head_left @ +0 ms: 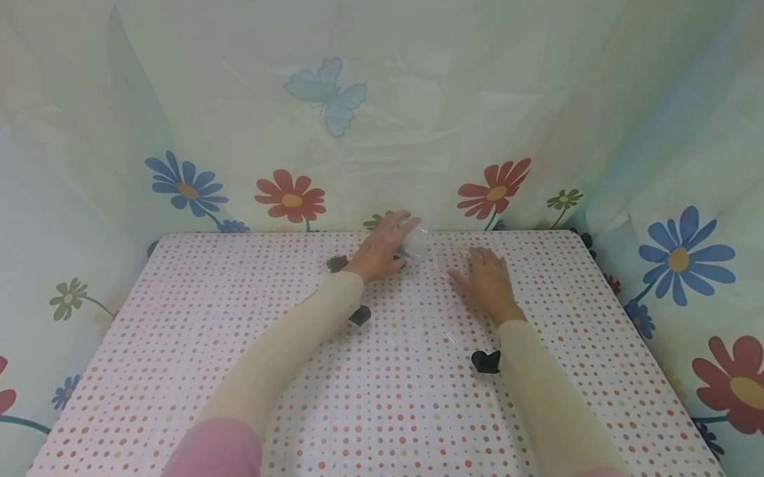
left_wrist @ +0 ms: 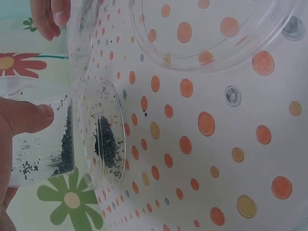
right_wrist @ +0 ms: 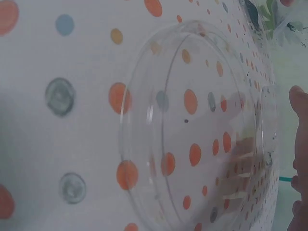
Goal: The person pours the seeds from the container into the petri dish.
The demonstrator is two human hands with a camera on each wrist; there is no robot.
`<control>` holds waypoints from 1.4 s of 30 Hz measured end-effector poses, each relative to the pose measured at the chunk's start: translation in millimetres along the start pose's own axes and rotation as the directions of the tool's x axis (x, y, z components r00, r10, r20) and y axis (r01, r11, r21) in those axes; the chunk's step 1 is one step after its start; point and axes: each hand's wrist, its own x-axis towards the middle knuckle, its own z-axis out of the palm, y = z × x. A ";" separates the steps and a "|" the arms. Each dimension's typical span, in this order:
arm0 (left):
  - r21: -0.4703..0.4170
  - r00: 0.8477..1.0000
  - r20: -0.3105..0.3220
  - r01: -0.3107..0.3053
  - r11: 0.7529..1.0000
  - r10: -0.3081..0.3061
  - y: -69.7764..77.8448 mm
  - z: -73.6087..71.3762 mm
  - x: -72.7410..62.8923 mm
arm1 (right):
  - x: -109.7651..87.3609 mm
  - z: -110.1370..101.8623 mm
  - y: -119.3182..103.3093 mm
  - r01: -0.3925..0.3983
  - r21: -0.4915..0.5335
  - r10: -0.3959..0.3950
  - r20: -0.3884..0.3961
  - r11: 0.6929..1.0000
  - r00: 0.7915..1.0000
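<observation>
My left hand (head_left: 381, 252) grips a clear plastic cup (left_wrist: 38, 144) near the table's back edge, with the thumb against its wall. Black grains (left_wrist: 67, 142) are gathered along the cup's end facing the table, and others speckle its side. Close by it on the table is a clear shallow dish (left_wrist: 120, 139) with a heap of black grains (left_wrist: 106, 144). My right hand (head_left: 486, 284) is to the right, fingers extended beside a clear dish (right_wrist: 267, 125) and holding nothing. Another clear round dish (right_wrist: 149, 115) is nearer to me, partly under the hand's shadow.
More black grains (head_left: 337, 263) lie left of my left hand. One black patch (head_left: 360, 315) shows beside the left sleeve, and a black heart-like shape (head_left: 486, 361) beside the right. A flowered curtain (head_left: 386, 126) hangs behind the dotted table (head_left: 388, 421).
</observation>
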 end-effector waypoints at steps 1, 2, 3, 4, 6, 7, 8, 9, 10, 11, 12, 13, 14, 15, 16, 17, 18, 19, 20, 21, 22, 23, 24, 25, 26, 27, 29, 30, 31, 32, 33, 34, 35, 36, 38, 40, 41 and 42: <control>0.001 1.000 0.004 0.003 1.000 -0.003 0.6 -0.3 -0.2 | -0.3 0.0 1.0 -0.001 0.003 0.001 0.006 1.000 1.000; -0.002 1.000 0.005 0.004 1.000 -0.004 1.4 -0.8 -0.3 | -0.7 0.0 1.8 -0.005 0.009 0.005 0.012 1.000 1.000; -0.001 1.000 0.009 0.007 1.000 -0.007 2.2 -1.2 -0.3 | -1.1 -0.1 2.4 -0.007 0.012 0.007 0.016 1.000 1.000; 0.001 1.000 0.010 0.007 1.000 -0.007 3.0 -1.5 -0.1 | -1.6 -0.6 2.7 -0.012 0.018 0.011 0.018 1.000 1.000; 0.004 1.000 0.001 0.000 1.000 0.000 3.6 -1.1 1.0 | -2.9 -1.3 3.0 -0.016 0.025 0.015 0.016 1.000 1.000; 0.004 1.000 -0.006 -0.008 1.000 0.008 3.8 -0.9 1.8 | -3.6 -1.8 2.9 -0.018 0.028 0.017 0.013 0.999 1.000; 0.004 1.000 -0.011 -0.014 1.000 0.014 3.9 -0.5 2.6 | -3.9 -1.9 3.4 -0.020 0.028 0.019 0.008 0.999 1.000; 0.007 1.000 -0.014 -0.020 1.000 0.020 3.8 0.1 3.4 | -4.1 -1.8 3.8 -0.019 0.028 0.019 0.005 0.999 1.000; 0.011 0.999 -0.017 -0.027 1.000 0.027 3.5 1.0 4.3 | -4.3 -1.8 4.3 -0.018 0.029 0.018 0.000 0.999 1.000; 0.013 0.999 -0.017 -0.031 0.999 0.031 3.3 1.6 5.0 | -4.5 -1.6 4.8 -0.015 0.030 0.016 -0.005 0.999 1.000; 0.017 0.999 -0.016 -0.033 0.999 0.033 3.3 2.3 5.6 | -4.8 -1.4 5.5 -0.013 0.032 0.014 -0.009 0.999 1.000; 0.019 0.999 -0.010 -0.032 0.999 0.032 3.8 2.3 5.9 | -4.9 -1.3 5.9 -0.011 0.033 0.011 -0.010 0.999 1.000; 0.017 1.000 -0.007 -0.030 0.999 0.030 4.0 2.4 6.1 | -4.9 -1.2 6.3 -0.009 0.032 0.009 -0.011 0.999 1.000; 0.020 1.000 -0.003 -0.029 0.999 0.029 4.2 2.8 6.4 | -5.3 -1.3 6.3 -0.008 0.032 0.009 -0.010 0.999 1.000; 0.021 1.000 0.000 -0.027 0.999 0.027 4.6 2.9 6.6 | -5.6 -1.4 6.4 -0.009 0.033 0.010 -0.009 0.999 1.000; 0.020 1.000 0.004 -0.024 1.000 0.024 5.1 2.7 6.5 | -5.7 -1.6 6.5 -0.011 0.035 0.011 -0.004 0.999 1.000; 0.019 1.000 0.004 -0.022 1.000 0.022 5.4 2.9 6.5 | -5.8 -1.6 6.6 -0.013 0.035 0.013 0.000 0.999 1.000; 0.018 1.000 0.003 -0.020 1.000 0.020 5.5 3.0 6.6 | -5.8 -1.6 6.5 -0.015 0.037 0.015 0.004 0.999 1.000; 0.015 1.000 0.001 -0.019 1.000 0.019 5.8 3.1 6.8 | -5.6 -1.3 6.8 -0.019 0.040 0.019 0.007 0.999 1.000; 0.017 1.000 0.000 -0.019 1.000 0.019 6.0 3.3 6.9 | -5.5 -0.9 7.1 -0.023 0.043 0.022 0.010 0.999 1.000; 0.015 1.000 -0.002 -0.019 1.000 0.019 6.3 3.4 7.1 | -5.3 -0.5 7.4 -0.027 0.046 0.026 0.012 0.999 1.000; 0.015 1.000 -0.002 -0.017 1.000 0.017 6.6 3.5 7.3 | -5.2 0.1 7.7 -0.031 0.048 0.031 0.013 0.998 0.999; 0.018 1.000 -0.002 -0.018 1.000 0.018 6.7 3.8 7.7 | -4.9 0.7 8.1 -0.035 0.049 0.034 0.013 0.998 0.999; 0.019 1.000 -0.002 -0.018 1.000 0.019 7.0 3.7 7.9 | -4.8 1.2 8.4 -0.037 0.052 0.036 0.013 0.998 0.999; 0.017 1.000 -0.003 -0.020 1.000 0.020 7.3 3.6 8.2 | -4.6 1.9 8.9 -0.039 0.051 0.038 0.014 0.998 0.999; 0.016 1.000 -0.003 -0.022 1.000 0.022 7.5 3.6 8.4 | -4.4 2.4 9.3 -0.041 0.050 0.041 0.013 0.998 0.999; 0.013 1.000 -0.007 -0.027 1.000 0.027 8.0 3.3 8.5 | -4.1 3.1 9.8 -0.046 0.049 0.045 0.013 0.998 0.999; 0.013 1.000 -0.009 -0.030 0.999 0.030 8.1 3.2 8.7 | -3.9 3.3 10.2 -0.046 0.049 0.045 0.013 0.998 0.999; 0.012 0.999 -0.010 -0.033 0.999 0.033 8.4 3.3 8.8 | -3.8 3.6 10.7 -0.047 0.049 0.047 0.013 0.998 0.999; 0.012 0.999 -0.012 -0.035 0.999 0.035 8.6 3.6 9.1 | -3.7 4.0 11.2 -0.050 0.049 0.049 0.015 0.998 0.999; 0.015 0.999 -0.010 -0.035 0.999 0.035 8.7 3.6 9.2 | -3.6 4.4 11.9 -0.053 0.048 0.052 0.015 0.997 0.999; 0.017 0.999 -0.009 -0.034 0.999 0.035 9.1 3.6 9.2 | -3.7 4.8 12.4 -0.055 0.047 0.055 0.018 0.997 0.998; 0.020 0.999 -0.007 -0.034 0.999 0.034 9.3 3.7 9.5 | -3.6 5.2 13.1 -0.057 0.047 0.057 0.018 0.997 0.998; 0.022 0.999 -0.006 -0.033 0.999 0.033 9.6 3.8 9.6 | -3.6 5.6 13.6 -0.058 0.044 0.057 0.020 0.997 0.998; 0.020 1.000 -0.005 -0.030 0.999 0.030 10.4 3.5 9.8 | -3.7 6.5 14.3 -0.062 0.040 0.061 0.023 0.997 0.998; 0.016 1.000 -0.006 -0.029 0.999 0.029 11.6 3.2 10.2 | -3.4 6.9 15.0 -0.063 0.040 0.062 0.021 0.997 0.998; 0.016 1.000 -0.005 -0.027 0.999 0.028 12.1 3.2 10.5 | -3.2 7.0 15.0 -0.064 0.040 0.063 0.021 0.997 0.998; 0.017 1.000 -0.003 -0.026 1.000 0.026 12.7 3.3 11.1 | -2.8 7.2 15.5 -0.066 0.037 0.065 0.021 0.997 0.998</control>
